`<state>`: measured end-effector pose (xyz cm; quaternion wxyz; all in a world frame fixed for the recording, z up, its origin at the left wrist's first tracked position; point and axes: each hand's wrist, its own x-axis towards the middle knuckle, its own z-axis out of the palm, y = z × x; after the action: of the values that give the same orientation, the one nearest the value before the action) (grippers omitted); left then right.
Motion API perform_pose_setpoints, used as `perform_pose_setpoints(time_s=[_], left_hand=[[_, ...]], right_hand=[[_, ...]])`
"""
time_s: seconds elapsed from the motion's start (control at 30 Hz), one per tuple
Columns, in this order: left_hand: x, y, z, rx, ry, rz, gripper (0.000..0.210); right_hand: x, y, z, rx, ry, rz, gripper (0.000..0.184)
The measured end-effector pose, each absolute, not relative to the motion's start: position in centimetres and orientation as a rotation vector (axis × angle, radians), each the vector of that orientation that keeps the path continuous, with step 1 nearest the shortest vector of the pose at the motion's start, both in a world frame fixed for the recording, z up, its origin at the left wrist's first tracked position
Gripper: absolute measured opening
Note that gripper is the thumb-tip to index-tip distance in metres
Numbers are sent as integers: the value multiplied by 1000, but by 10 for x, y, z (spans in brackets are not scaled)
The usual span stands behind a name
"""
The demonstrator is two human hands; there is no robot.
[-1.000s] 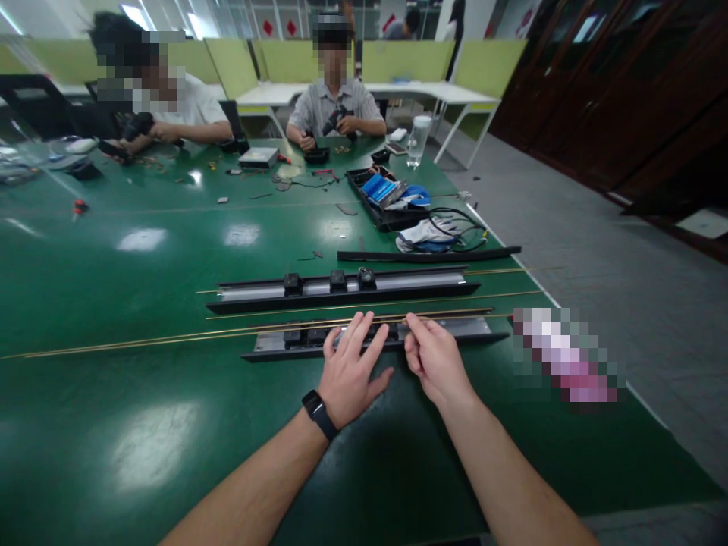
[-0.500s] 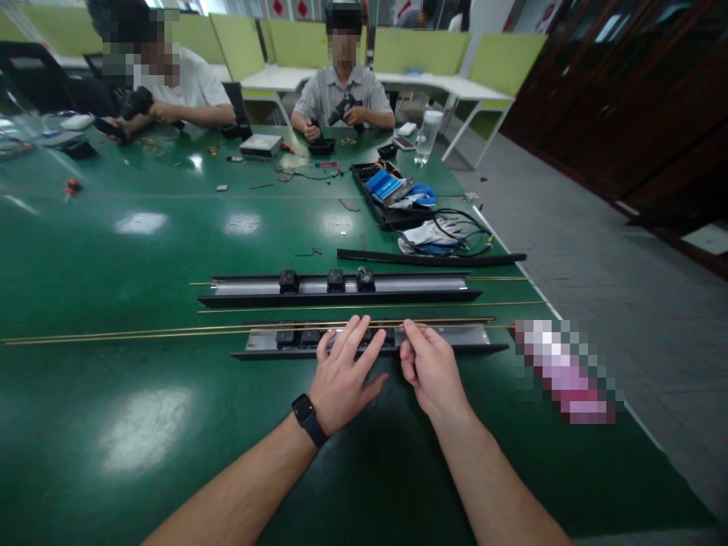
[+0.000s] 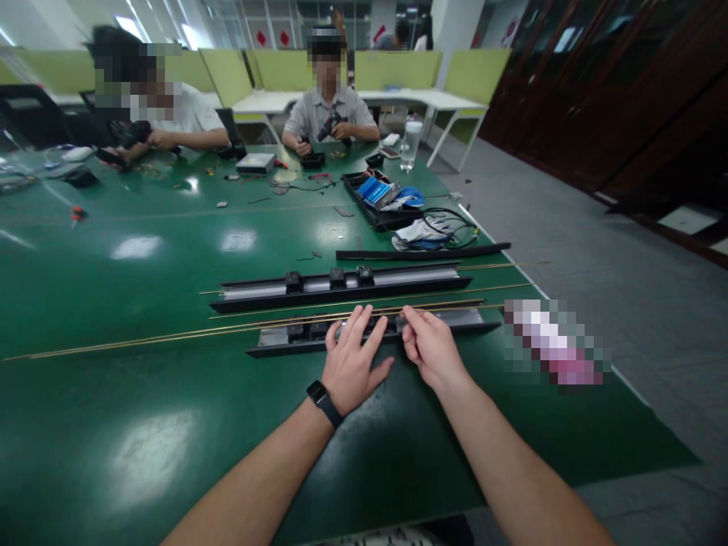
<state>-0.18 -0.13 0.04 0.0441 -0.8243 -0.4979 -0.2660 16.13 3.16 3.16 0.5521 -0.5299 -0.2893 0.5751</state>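
Observation:
A long black rail with a grey channel (image 3: 466,322) lies across the green table (image 3: 142,394) in front of me. My left hand (image 3: 353,362) rests flat on its middle, fingers spread over small black blocks (image 3: 307,331) seated in the channel. My right hand (image 3: 432,347) pinches a thin brass rod (image 3: 171,334) that runs along the rail and far out to the left. A second, similar rail (image 3: 341,284) with three black blocks lies just beyond, with more brass rods (image 3: 483,290) beside it.
A black strip (image 3: 421,252), a coil of cables (image 3: 449,226) and a black tray of parts (image 3: 378,201) lie at the right rear. Two other people sit at the far side, handling tools. A clear bottle (image 3: 408,144) stands there. The table edge runs along the right.
The view shifted slightly. Both hands stay on the near rail, the right hand still pinching the rod.

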Motion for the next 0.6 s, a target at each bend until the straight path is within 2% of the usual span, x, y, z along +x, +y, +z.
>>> perform_pose_setpoints(time_s=[0.6], left_hand=[[0, 4, -2, -2487, -1478, -885, 69]], right_hand=[[167, 40, 28, -1197, -766, 1354, 29]])
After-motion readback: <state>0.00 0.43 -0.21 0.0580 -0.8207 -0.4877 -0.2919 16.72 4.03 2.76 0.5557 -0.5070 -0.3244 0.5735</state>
